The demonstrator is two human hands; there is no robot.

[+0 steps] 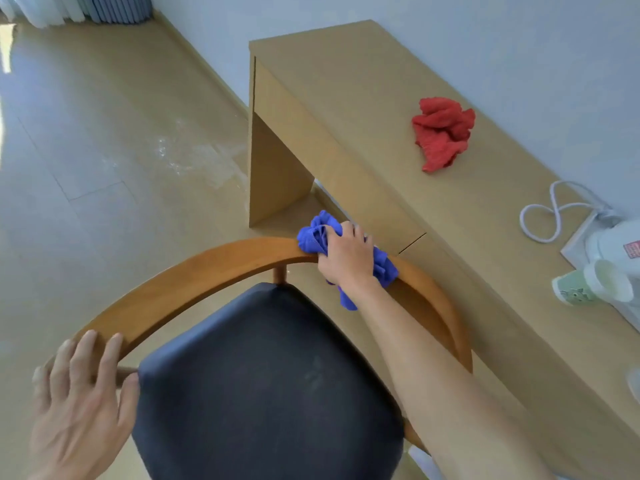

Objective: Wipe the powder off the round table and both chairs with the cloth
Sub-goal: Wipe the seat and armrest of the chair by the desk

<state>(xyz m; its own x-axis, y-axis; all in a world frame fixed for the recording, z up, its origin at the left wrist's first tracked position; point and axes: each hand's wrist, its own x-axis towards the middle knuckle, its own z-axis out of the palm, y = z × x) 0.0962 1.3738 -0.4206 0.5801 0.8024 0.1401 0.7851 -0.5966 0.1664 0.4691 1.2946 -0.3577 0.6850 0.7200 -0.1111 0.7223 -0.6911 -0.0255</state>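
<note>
The blue cloth (317, 233) sits bunched on top of the curved wooden backrest (207, 268) of the chair (266, 375), at the far side of the arc, close to the front edge of the counter (363, 109). Seen from the head camera looking down, the right hand (344, 254) is clamped over the cloth, fingers curled around it and pressing it onto the rail, with part of the fabric hanging down below the wrist. The left hand (81, 393) rests at the near left end of the same backrest, fingers straight and spread, holding nothing, thumb beside the dark padded seat (270, 393). On the counter lies a crumpled red cloth (443, 133), well apart from the blue one, and farther right a looped white cable (554, 213) and a pale green cup (575, 289) on its side. White powder (194, 154) is smeared over the wooden floor (104, 133) beside the counter's end panel.
</note>
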